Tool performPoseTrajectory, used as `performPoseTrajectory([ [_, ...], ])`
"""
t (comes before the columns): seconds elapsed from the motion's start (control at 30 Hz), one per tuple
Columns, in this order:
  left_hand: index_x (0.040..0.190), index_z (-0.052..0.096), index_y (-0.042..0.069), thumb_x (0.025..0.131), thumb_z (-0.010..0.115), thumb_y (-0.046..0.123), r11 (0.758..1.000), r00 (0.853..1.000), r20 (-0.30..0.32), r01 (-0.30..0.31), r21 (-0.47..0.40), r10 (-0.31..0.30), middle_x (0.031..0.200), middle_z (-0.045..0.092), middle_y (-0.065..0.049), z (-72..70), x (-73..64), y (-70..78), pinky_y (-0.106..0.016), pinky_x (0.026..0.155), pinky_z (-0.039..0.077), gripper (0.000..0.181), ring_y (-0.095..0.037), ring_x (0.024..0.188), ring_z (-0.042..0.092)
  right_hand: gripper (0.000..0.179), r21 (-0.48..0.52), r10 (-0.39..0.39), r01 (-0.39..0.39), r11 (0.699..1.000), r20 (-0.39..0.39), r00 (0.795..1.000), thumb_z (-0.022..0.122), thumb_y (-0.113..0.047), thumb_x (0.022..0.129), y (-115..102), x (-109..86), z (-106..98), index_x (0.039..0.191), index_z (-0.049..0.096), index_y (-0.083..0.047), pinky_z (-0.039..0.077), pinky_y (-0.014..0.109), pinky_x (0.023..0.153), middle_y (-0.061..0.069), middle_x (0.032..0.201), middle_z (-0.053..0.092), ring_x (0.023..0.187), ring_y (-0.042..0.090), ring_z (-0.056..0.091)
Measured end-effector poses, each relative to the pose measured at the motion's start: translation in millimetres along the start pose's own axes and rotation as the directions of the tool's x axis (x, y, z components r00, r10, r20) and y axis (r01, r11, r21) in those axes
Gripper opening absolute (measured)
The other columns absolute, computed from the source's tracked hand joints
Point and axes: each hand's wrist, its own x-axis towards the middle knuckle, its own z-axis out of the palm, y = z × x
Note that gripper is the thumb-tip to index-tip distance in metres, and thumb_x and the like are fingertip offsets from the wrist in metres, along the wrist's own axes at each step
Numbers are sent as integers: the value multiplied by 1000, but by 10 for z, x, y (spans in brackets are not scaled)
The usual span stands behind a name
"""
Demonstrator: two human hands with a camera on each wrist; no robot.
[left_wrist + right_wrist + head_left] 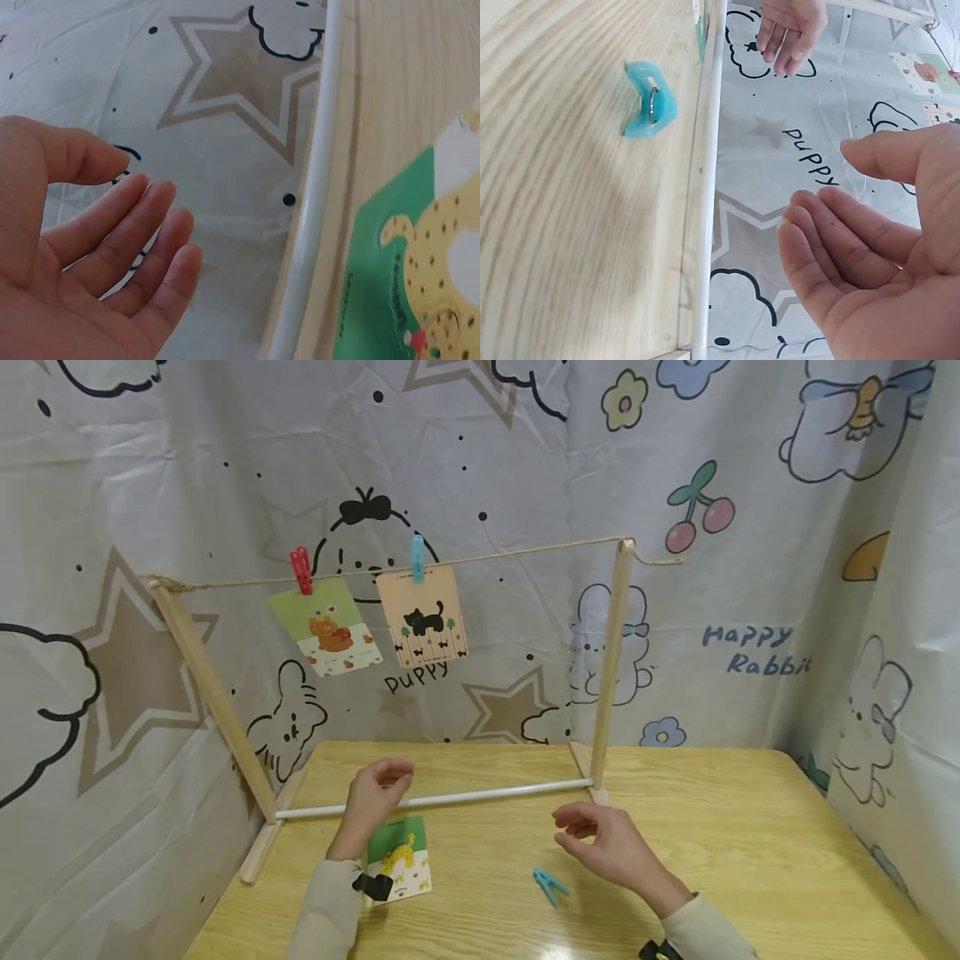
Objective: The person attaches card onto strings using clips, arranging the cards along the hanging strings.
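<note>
My left hand (377, 797) hovers above the table with relaxed fingers and nothing in it. Just below it lies a green and white card with a spotted leopard (400, 860), partly covered by the wrist. My right hand (603, 843) is also raised and holds nothing, its fingers loosely bent. A blue clothespin (551, 887) lies on the table to the left of and below that hand; the right wrist view shows the same clothespin (651, 103) lying on the wood. Two cards hang from a string: a bear card (327, 631) under a red clothespin (301, 570), and a black-cat card (423, 618) under a blue clothespin (417, 558).
The string (517, 553) runs between a left wooden post (217, 702) and a right wooden post (613, 668). A white rod (487, 795) joins the posts low down, beyond the leopard card. A patterned curtain (517, 468) hangs behind the wooden table (697, 827).
</note>
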Motion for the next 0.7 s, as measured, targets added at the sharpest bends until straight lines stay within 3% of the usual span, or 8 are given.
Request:
performPoseTrajectory([
  [0.3, 112, 77, 10, 96, 74, 11, 996, 994, 89, 66, 60, -71, 103, 76, -5, -51, -39, -144, -32, 86, 55, 16, -19, 96, 69, 24, -13, 59, -59, 998, 67, 996, 80, -22, 93, 80, -3, -9, 113, 74, -11, 57, 25, 76, 9, 106, 75, 85, 6, 68],
  [0.7, 112, 76, 3, 96, 73, 10, 987, 980, 142, 129, 93, -141, 100, 75, -3, -60, -59, -400, -31, 78, 55, 18, -15, 90, 67, 33, -21, 56, -53, 998, 244, 968, 80, -26, 93, 170, -16, 38, 115, 74, -4, 56, 25, 73, 9, 106, 74, 85, 6, 66],
])
